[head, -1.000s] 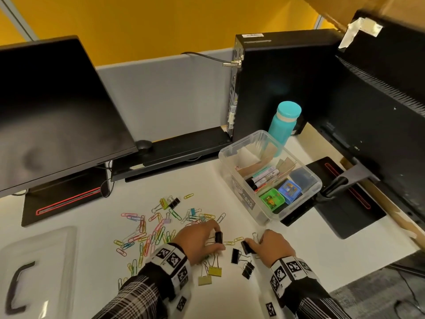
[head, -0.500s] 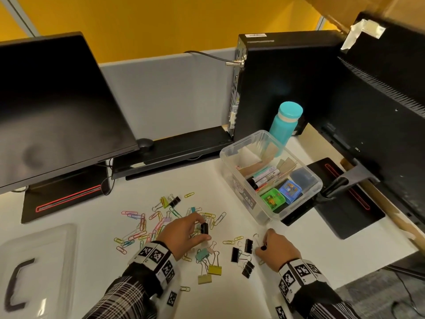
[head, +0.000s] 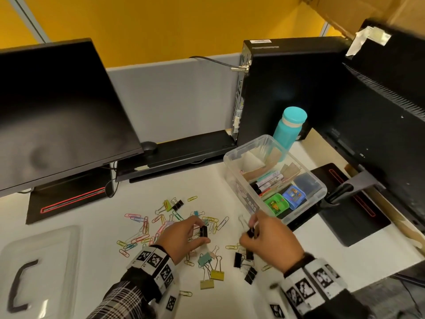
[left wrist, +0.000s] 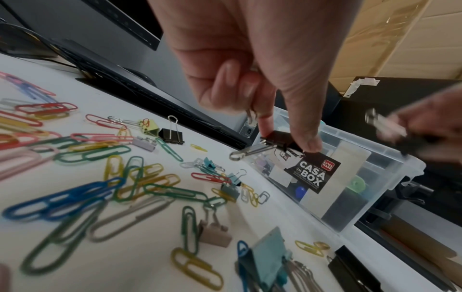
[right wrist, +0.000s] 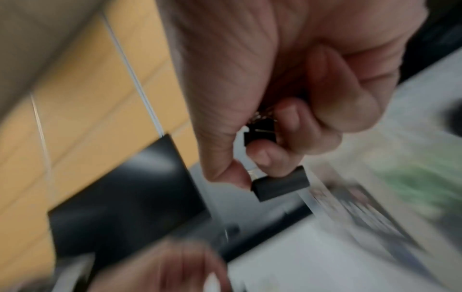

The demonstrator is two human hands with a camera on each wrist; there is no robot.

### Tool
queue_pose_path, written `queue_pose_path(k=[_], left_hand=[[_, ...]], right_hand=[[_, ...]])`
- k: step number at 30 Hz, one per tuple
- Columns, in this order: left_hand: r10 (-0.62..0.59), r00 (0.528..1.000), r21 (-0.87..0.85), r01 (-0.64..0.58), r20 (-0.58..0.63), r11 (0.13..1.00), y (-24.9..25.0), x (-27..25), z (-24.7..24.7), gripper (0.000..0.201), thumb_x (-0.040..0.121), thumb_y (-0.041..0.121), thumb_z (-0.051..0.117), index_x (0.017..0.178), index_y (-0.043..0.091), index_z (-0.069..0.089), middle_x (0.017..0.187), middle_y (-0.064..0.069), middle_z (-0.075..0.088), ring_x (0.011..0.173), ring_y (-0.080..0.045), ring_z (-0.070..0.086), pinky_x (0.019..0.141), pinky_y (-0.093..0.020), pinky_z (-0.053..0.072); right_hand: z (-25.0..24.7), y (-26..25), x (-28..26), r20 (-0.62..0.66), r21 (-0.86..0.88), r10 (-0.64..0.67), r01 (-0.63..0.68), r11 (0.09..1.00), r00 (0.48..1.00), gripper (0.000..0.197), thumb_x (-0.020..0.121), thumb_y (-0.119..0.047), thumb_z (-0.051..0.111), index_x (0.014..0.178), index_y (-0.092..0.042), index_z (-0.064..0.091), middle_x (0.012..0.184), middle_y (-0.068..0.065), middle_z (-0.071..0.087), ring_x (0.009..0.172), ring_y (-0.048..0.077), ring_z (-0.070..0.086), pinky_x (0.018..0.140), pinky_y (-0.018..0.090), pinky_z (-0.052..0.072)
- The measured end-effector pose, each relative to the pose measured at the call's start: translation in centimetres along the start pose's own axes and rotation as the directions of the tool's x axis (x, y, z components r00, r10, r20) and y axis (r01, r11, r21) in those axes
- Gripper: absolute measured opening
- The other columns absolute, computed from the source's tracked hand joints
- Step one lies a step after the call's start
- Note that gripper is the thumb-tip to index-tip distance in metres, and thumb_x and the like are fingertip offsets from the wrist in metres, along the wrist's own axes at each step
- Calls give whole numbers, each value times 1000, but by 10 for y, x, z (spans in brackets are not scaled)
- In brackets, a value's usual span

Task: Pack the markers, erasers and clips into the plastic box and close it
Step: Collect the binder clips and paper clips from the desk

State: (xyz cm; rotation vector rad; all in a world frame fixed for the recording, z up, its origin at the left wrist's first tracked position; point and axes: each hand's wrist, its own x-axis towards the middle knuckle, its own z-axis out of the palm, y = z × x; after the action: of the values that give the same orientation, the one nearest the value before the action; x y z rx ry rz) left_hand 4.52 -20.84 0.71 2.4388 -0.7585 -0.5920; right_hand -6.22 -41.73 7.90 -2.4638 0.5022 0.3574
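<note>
The clear plastic box [head: 319, 197] stands open at the right with markers [head: 268, 181] and small green and blue erasers [head: 276, 203] inside. Coloured paper clips [head: 142, 226] and binder clips [head: 210, 272] lie scattered on the white desk. My left hand [head: 184, 238] pinches a black binder clip [left wrist: 280, 141] above the pile. Just in front of the box, my right hand [head: 269, 240] pinches another black binder clip [right wrist: 280, 183], held off the desk. Several black binder clips [head: 246, 265] lie below the right hand.
The box's clear lid [head: 39, 270] with a black handle lies at the far left. A teal bottle [head: 291, 127] stands behind the box. A monitor [head: 57, 107] is at the left, a computer tower [head: 282, 88] at the back, and a second monitor stand [head: 351, 203] at the right.
Both hands have lifted from the desk, each with a black binder clip. The right hand moved up toward the box; the left moved up over the clip pile.
</note>
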Motion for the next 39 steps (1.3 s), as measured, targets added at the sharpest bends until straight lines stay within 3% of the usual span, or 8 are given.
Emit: queue_pose_path(k=[6, 10, 13, 17, 22, 26, 31, 39], left_hand=[[-44, 999, -23, 44, -10, 999, -2, -10, -1, 34, 80, 51, 64, 107, 35, 51, 58, 9, 37, 51, -5, 34, 52, -19, 30], [-62, 998, 9, 62, 6, 998, -2, -18, -3, 34, 81, 51, 63, 108, 37, 49, 62, 9, 37, 54, -5, 33, 51, -18, 27], [-82, 996, -28, 82, -16, 996, -7, -24, -6, 33, 80, 53, 62, 106, 39, 49, 63, 9, 38, 55, -6, 34, 51, -20, 26], [-100, 995, -39, 100, -3, 994, -11, -30, -6, 34, 78, 58, 61, 103, 41, 47, 63, 9, 40, 56, -6, 36, 52, -22, 27], [-99, 995, -45, 98, -22, 994, 1, -19, -10, 33, 80, 54, 61, 106, 38, 48, 62, 9, 38, 54, -6, 34, 50, -19, 26], [-35, 995, -69, 28, -89, 997, 33, 12, -24, 39, 80, 55, 59, 111, 33, 49, 65, 11, 40, 54, -2, 34, 51, -17, 29], [81, 971, -20, -88, -224, 996, 93, 75, -45, 38, 83, 55, 57, 113, 33, 48, 65, 14, 40, 56, -2, 37, 54, -18, 30], [147, 986, 318, -114, -81, 941, 147, 174, -32, 40, 88, 35, 60, 121, 14, 51, 122, -8, 54, 111, -27, 54, 91, -39, 46]], right_hand=[[-70, -33, 75, -309, 301, 40, 58, 952, 950, 20, 83, -28, 66, 90, -16, 52, 71, -1, 57, 62, 9, 53, 56, 24, 44], [-77, -36, 133, -188, 39, 80, -74, 997, 979, 24, 87, -31, 63, 69, -22, 49, 68, -1, 51, 67, 13, 52, 69, 27, 43], [-68, -32, 157, -57, -192, 80, -89, 977, 995, 39, 91, -37, 57, 125, -19, 53, 130, 7, 54, 123, 25, 50, 106, 39, 39], [-71, -44, 160, -72, -112, 129, -136, 984, 989, 40, 89, -32, 59, 116, -2, 61, 121, 19, 61, 111, 32, 57, 92, 36, 45], [-79, -43, 131, -135, 190, 118, -91, 977, 984, 43, 96, -23, 49, 137, -12, 42, 139, 13, 47, 127, 27, 47, 104, 36, 38], [-71, -5, 90, -259, 193, 35, 17, 981, 965, 33, 92, -22, 51, 125, -22, 47, 128, 7, 52, 113, 22, 50, 94, 37, 43], [-51, 57, 55, -326, -16, -63, 61, 998, 943, 41, 92, -20, 51, 133, -15, 44, 142, 6, 41, 132, 23, 32, 110, 34, 27], [-21, 86, 46, -424, -143, -105, 47, 989, 900, 69, 87, -52, 15, 144, -18, 33, 157, 2, 20, 146, 16, 5, 117, 35, 5]])
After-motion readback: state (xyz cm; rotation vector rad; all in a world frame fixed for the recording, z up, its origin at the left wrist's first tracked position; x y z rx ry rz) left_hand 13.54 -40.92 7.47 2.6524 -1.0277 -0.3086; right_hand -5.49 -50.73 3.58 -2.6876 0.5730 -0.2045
